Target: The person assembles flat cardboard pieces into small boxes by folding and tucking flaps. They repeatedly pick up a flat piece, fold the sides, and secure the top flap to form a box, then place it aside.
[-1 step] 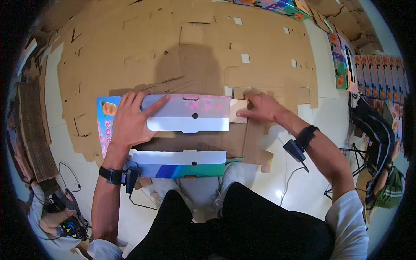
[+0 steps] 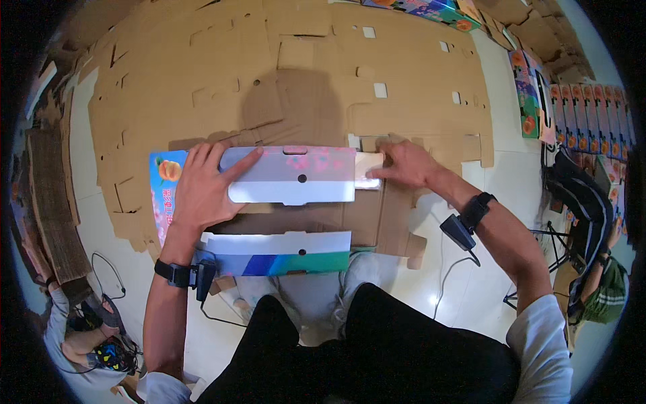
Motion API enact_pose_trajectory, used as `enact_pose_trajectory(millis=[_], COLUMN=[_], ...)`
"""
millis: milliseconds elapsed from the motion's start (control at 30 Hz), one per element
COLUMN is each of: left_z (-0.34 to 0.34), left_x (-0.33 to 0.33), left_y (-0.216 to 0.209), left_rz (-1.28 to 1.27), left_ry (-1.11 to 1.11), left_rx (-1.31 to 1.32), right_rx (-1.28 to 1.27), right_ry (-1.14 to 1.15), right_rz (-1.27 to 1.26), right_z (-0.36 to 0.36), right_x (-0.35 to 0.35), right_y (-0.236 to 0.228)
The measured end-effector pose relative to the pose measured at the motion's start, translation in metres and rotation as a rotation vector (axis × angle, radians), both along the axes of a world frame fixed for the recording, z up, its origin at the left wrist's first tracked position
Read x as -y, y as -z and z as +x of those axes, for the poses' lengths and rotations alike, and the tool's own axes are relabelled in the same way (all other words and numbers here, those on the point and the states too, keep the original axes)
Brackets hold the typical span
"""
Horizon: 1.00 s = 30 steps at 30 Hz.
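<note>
A printed cardboard carton (image 2: 165,195) lies open in front of my legs, blue at its left end with a peach picture. Its far long flap (image 2: 293,180) is pale with pink blossoms; the near long flap (image 2: 296,263) is blue and green. My left hand (image 2: 205,185) grips the carton's far left corner, thumb stretched along the far flap and fingertips over the edge. At the right end, my right hand (image 2: 409,166) pinches a small pale end flap (image 2: 365,167) between thumb and fingers. Some of the right fingers are hidden behind it.
Flattened brown cardboard (image 2: 175,74) covers the floor ahead. Finished-looking printed cartons (image 2: 585,118) stand in a row at the right, beside a separate carton (image 2: 529,94). Cardboard stacks (image 2: 54,202) lie at the left. Other people (image 2: 97,337) sit at both sides.
The small end flap at the right has tilted, and a white strip now shows at its lower edge. My right hand has shifted slightly; my left hand stays put.
</note>
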<state>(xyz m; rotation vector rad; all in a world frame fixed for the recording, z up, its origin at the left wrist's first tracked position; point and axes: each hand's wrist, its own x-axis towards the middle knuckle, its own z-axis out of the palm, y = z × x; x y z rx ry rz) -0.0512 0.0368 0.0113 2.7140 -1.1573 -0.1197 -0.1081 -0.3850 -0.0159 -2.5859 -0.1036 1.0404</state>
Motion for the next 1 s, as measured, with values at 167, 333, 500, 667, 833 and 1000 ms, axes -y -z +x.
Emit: enact_pose_trajectory(millis=[167, 333, 500, 667, 833, 1000], left_z=[0.001, 0.003, 0.002, -0.002, -0.001, 0.001], left_x=[0.004, 0.008, 0.008, 0.012, 0.024, 0.026], left_y=[-0.002, -0.002, 0.003, 0.004, 0.0, -0.004], left_rz=[0.051, 0.039, -0.059, -0.129, -0.087, -0.054], left_ry=[-0.036, -0.038, -0.006, -0.12, -0.191, -0.186], left_rx=[0.024, -0.044, -0.031, -0.075, -0.067, -0.062], right_rx=[0.146, -0.146, -0.638, -0.758, -0.174, 0.437], right_ry=[0.035, -0.298, 0.095, 0.611, 0.327, 0.227], right_rz=[0.051, -0.037, 0.365, 0.965, 0.671, 0.49], right_z=[0.036, 0.07, 0.083, 0.065, 0.043, 0.034], right_x=[-0.035, -0.042, -0.026, -0.011, -0.031, -0.071], right_y=[-0.026, -0.058, -0.084, -0.056, -0.029, -0.026])
